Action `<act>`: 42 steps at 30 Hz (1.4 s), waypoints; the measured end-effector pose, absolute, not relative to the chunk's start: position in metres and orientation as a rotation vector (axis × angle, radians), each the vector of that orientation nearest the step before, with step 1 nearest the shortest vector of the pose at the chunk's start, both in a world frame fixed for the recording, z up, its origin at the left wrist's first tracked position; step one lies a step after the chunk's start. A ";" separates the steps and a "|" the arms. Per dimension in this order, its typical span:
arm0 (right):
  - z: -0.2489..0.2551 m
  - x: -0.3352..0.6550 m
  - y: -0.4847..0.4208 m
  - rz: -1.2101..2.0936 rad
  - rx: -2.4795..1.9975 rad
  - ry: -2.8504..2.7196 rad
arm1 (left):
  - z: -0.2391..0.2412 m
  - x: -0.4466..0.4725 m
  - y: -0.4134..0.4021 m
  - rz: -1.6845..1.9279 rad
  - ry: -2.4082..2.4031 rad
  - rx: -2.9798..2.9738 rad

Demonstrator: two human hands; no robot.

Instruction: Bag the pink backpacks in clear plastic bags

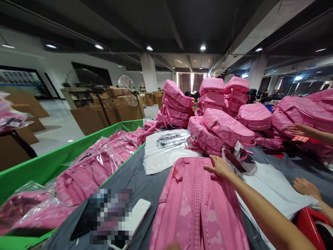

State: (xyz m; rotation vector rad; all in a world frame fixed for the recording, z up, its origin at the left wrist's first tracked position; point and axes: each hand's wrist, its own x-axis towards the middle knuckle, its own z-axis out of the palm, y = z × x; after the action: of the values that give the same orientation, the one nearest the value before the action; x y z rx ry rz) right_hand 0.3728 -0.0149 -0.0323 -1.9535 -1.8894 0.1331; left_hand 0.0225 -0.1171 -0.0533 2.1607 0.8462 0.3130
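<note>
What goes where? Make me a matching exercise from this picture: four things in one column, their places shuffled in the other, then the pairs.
Things
1. pink backpack
2. white bag with a black drawing
3. plastic-wrapped backpacks
4. white device

Places
A. inside the green bin
B. near the front edge of the grey table, left of the pink backpack
C. under the right hand, which lies flat on it
D. flat on the table, beyond the pink backpack

Pairs: 1-C, 2-D, 3-A, 4-B
</note>
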 end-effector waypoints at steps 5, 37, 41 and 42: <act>-0.055 0.376 -0.014 0.042 -1.812 -1.836 | -0.012 0.069 0.003 0.735 1.163 2.408; -0.104 0.369 -0.013 0.261 -2.068 -1.916 | -0.108 0.140 0.089 0.336 1.186 2.769; -0.101 0.377 0.005 0.235 -2.125 -1.866 | -0.087 0.143 0.070 0.271 1.178 2.747; -0.102 0.375 0.006 0.221 -2.142 -1.850 | -0.084 0.144 0.056 0.250 1.175 2.719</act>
State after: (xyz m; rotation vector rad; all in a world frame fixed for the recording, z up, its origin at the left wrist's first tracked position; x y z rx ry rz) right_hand 0.3752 0.0062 -0.1016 -2.1419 -1.8496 0.2212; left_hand 0.1439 0.0562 -0.0843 2.7195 1.1752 0.2504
